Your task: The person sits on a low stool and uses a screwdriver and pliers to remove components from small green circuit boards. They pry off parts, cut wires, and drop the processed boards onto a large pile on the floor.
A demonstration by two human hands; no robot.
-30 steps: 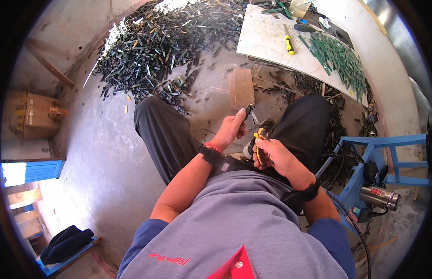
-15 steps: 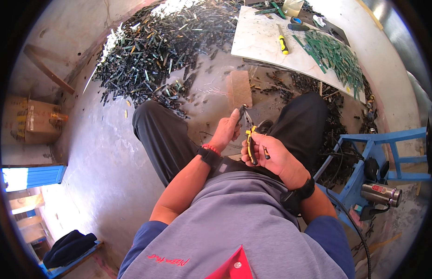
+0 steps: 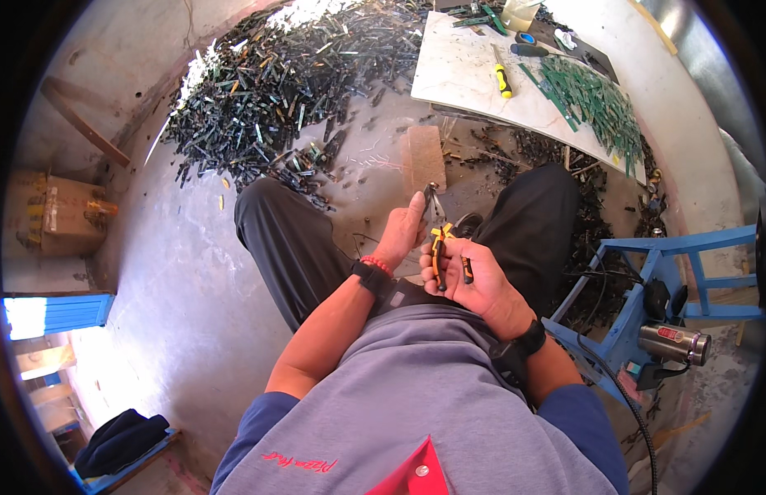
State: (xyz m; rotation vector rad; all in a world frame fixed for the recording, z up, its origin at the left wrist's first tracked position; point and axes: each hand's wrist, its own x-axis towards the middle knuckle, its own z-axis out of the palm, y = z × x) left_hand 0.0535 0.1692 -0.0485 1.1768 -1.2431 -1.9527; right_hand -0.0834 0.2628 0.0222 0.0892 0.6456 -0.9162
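Note:
Between my legs, my left hand is closed, with the thumb pressed along a small dark piece; its exact kind is too small to tell. My right hand is wrapped around pliers with yellow, orange and black handles, which stand apart from each other. The grey jaws of the pliers point up at the dark piece, just right of my left fingertips. Whether the jaws grip it or only touch it, I cannot tell. Beyond both hands, a flat brown slab lies on the floor.
A large heap of dark strips covers the floor at the far left. On a pale board at the far right lie a yellow-black screwdriver and many green strips. A blue stool and a steel flask are at my right.
My right hand has shifted slightly left, and the pliers have turned more upright. My left hand stays nearly in place on the dark piece.

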